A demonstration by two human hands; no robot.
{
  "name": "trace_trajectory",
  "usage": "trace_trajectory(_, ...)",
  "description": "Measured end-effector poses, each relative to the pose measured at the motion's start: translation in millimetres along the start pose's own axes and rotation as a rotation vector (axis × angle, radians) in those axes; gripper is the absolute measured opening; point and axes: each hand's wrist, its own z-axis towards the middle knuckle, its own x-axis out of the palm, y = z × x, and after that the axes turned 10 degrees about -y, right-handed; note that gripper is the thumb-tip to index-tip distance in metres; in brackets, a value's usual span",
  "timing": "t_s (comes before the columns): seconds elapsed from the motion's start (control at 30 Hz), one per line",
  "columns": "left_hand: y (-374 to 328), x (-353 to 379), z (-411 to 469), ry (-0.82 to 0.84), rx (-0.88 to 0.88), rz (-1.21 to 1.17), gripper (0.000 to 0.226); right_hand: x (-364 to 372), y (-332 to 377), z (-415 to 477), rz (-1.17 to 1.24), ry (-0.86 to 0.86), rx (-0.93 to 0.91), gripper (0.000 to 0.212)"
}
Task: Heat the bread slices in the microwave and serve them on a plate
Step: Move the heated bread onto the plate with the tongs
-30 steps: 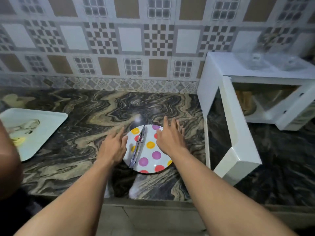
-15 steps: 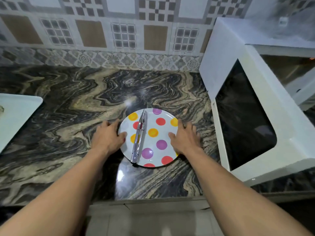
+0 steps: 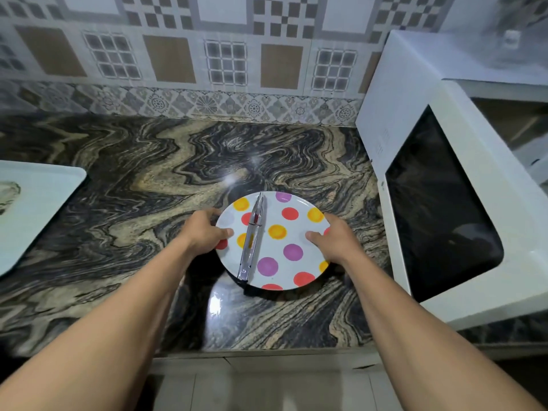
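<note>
Between the hands: plate (image 3: 275, 209), polka-dotted, on or just above the bench (image 3: 148, 179); cannot tell whether its underside has lifted.
Left hand (image 3: 203, 232): grips the plate's left rim, thumb on the top face, fingers curled round the edge.
Right hand (image 3: 338, 241): same hold on the opposite rim, thumb on top and fingers wrapped outside.
Tongs (image 3: 251, 241): metal and loose on the plate, nearer the left thumb than the right. The long axis runs away from the person, tips toward the far rim, hinge end at the near rim.
Microwave (image 3: 415, 93): outward of the right hand; its open door (image 3: 439, 209) stands just beyond that hand's knuckles.
Bread: not visible; the cavity is mostly out of frame.
Key relation: the cavity lies right of and beyond the right hand, so that hand is nearer. Judged: the plate must travel rightward round the door.
Risk: any tilt along the tongs' axis could slide them off.
Tray (image 3: 35, 209): well apart, outward of the left hand.
</note>
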Motion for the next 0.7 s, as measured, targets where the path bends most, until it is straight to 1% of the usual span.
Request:
trace_trajectory(0.07, -5.4, 1.4, -3.9, 0.005, -0.040, -0.097, 0.035, -0.3, -2.2, -3.0, 0.139, 0.003, 0.021, 0.025)
trace_trajectory(0.13, -8.5, 3.2, -7.8, 0.017, -0.085, -0.172, 0.031, 1.0, -6.3, -5.8, 0.263, 0.001, 0.032, 0.028)
trace_trajectory(0.2, -8.6, 3.6, -9.5, 0.030, -0.114, -0.256, 0.032, 3.0, -10.1, -8.2, 0.373, 0.003, 0.041, 0.041)
trace_trajectory(0.27, -8.7, 2.9, -10.3, 0.043, -0.107, -0.323, 0.038, 3.7, -12.1, -10.5, 0.465, 0.005, 0.037, 0.057)
trace_trajectory(0.37, -13.0, 0.5, -12.2, 0.070, -0.053, -0.388, 0.049, 2.6, -11.8, -12.2, 0.502, 0.031, 0.021, 0.070)
trace_trajectory(0.57, -24.8, -8.4, -24.8, 0.106, 0.022, -0.451, 0.052, -7.1, -5.3, -18.8, 0.531, 0.096, 0.005, 0.082)
trace_trajectory(0.63, -25.7, -12.1, -28.8, 0.128, 0.018, -0.478, 0.053, -10.9, -2.1, -20.9, 0.545, 0.097, -0.011, 0.081)
trace_trajectory(0.7, -26.5, -15.5, -33.6, 0.141, 0.002, -0.522, 0.055, -15.3, 1.6, -23.7, 0.558, 0.098, -0.029, 0.073)
